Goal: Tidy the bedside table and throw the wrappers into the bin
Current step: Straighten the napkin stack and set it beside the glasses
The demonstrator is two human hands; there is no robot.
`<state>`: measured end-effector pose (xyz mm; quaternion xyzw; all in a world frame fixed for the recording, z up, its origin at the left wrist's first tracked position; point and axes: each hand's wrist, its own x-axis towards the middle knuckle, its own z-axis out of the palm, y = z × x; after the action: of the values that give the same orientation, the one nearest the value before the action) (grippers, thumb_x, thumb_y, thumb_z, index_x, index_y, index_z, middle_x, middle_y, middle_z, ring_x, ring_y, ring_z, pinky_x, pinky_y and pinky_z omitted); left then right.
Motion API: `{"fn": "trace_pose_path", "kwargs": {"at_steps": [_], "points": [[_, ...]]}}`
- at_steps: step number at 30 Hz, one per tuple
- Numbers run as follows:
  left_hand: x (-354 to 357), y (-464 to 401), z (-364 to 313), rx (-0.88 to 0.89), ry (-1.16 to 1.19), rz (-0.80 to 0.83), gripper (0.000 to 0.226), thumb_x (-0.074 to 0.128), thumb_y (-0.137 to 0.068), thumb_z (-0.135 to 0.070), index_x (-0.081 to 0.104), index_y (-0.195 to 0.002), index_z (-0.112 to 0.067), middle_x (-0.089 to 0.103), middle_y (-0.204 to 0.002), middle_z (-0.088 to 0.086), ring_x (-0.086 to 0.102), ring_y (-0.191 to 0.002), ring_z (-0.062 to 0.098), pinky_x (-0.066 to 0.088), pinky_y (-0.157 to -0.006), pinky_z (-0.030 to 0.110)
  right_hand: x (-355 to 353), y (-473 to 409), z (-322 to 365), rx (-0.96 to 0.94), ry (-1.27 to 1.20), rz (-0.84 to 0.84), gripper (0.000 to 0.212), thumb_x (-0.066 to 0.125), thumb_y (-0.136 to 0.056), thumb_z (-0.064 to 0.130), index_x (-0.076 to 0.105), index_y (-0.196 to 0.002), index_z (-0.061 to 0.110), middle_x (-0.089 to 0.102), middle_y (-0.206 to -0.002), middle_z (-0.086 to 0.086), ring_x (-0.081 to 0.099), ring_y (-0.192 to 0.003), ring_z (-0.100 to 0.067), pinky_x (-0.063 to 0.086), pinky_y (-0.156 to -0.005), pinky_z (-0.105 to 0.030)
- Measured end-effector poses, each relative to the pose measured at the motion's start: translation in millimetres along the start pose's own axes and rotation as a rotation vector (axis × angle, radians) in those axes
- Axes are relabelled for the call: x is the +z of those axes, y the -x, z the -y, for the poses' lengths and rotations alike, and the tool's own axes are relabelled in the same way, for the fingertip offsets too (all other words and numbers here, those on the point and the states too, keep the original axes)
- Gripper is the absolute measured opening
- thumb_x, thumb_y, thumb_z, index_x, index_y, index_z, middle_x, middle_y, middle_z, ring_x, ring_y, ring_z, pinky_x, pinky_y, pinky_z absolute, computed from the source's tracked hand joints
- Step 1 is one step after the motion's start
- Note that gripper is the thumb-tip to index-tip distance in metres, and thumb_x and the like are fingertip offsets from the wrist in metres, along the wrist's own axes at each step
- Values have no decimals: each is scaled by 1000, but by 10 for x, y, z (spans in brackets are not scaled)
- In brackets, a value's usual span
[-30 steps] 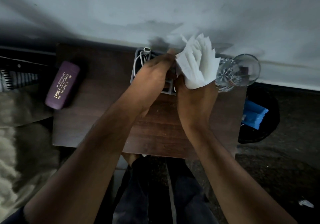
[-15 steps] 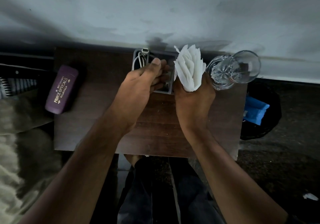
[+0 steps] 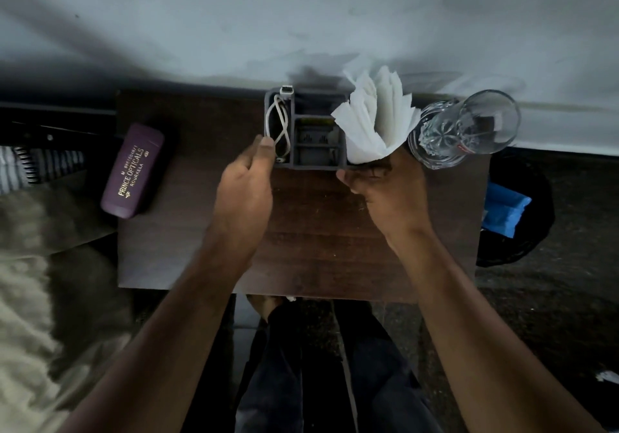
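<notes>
A grey organiser [image 3: 303, 164] stands at the back middle of the dark wooden bedside table [image 3: 318, 231]. A white cable [image 3: 280, 124] lies coiled in its left compartment. A fan of white paper napkins [image 3: 375, 121] stands upright in its right end. My right hand [image 3: 388, 188] sits just below the napkins' base, thumb spread to the left in front of the organiser wall, not pinching the paper. My left hand [image 3: 248, 181] hovers at the organiser's left front corner, fingers loosely curled and holding nothing.
A cut-glass tumbler [image 3: 465, 127] stands right of the napkins, close to my right hand. A purple spectacle case [image 3: 132, 169] lies at the table's left edge. A black bin [image 3: 516, 211] holding a blue wrapper [image 3: 504, 211] sits on the floor to the right. Bedding lies left.
The napkins went from my right hand's grip down into the organiser's right end. My left hand drew back off the organiser toward its left front corner.
</notes>
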<state>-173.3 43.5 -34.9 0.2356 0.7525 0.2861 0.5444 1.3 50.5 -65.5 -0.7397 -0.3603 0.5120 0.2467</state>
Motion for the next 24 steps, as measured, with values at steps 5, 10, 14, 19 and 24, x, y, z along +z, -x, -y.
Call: {"fn": "trace_pose_path", "kwargs": {"at_steps": [5,10,14,19,24], "points": [[-1,-6,12,-53,6,57,67,46,-95,-55,50,-131,1,37,-138,31,28,-135,54,23,-112,71,-45,-56,43,-46,27,27,44,89,-73,1,69,-112,7,75,-87,2,73,-75,-8,63,-77,-30],[-59,-21,27,-41,-6,69,70,43,-96,-57,49,-138,-2,36,-145,30,29,-140,50,24,-115,66,-26,50,36,-58,67,20,55,93,-72,18,64,-119,20,76,-98,-9,72,-80,-22,63,-79,-38],[-242,-51,103,-4,10,26,77,41,-91,-59,45,-148,-9,44,-157,13,41,-147,27,28,-123,50,149,335,-62,127,26,-168,61,92,-72,35,60,-123,26,65,-107,3,69,-100,-17,61,-83,-46],[-615,-76,313,31,57,-94,69,41,-91,-53,53,-145,-12,56,-150,3,49,-139,11,35,-121,38,733,774,-51,255,-42,-12,25,68,-86,12,63,-105,28,71,-67,7,64,-55,-4,56,-58,-40],[-1158,12,536,25,51,-290,55,42,-101,-46,53,-144,-14,57,-148,5,51,-136,17,38,-117,36,1379,802,459,-3,134,290,27,62,-85,25,73,-109,30,74,-80,8,74,-75,-11,64,-70,-49]]}}
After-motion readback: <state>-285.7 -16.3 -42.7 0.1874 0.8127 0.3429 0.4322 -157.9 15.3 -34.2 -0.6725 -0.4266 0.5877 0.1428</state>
